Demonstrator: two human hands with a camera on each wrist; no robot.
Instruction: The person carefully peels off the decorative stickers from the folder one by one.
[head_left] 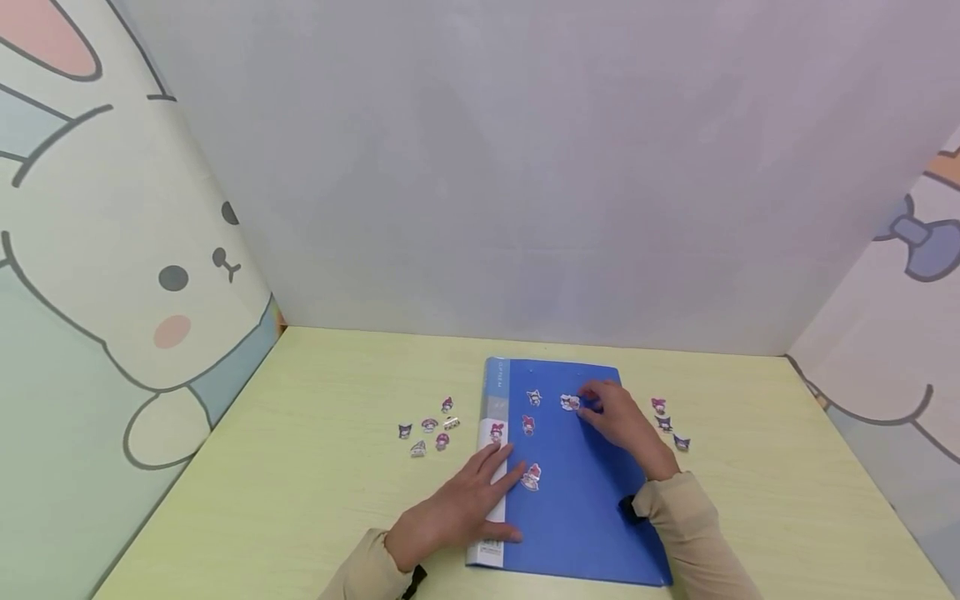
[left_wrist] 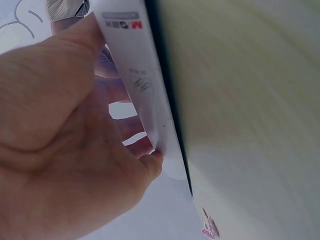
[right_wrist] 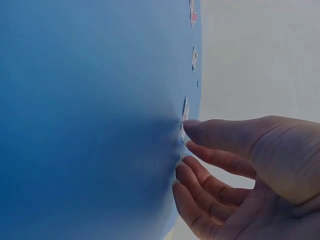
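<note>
Blue folder (head_left: 577, 525) touched by loosely spread hands (head_left: 459, 507) (head_left: 617, 417).

Blue folder (head_left: 576, 508); pale-yellow table (head_left: 300, 475)

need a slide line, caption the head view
Left hand rests on a blue folder; right hand touches a sticker.

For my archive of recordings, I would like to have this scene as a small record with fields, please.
Surface: pale yellow table
Main object: blue folder, closed, lying flat
Left hand: spread across the folder's spine edge
Right hand: fingers at a white sticker on the upper cover; pinch or press unclear
Loose, left of folder: six small stickers
Loose, right of folder: three more stickers
</note>
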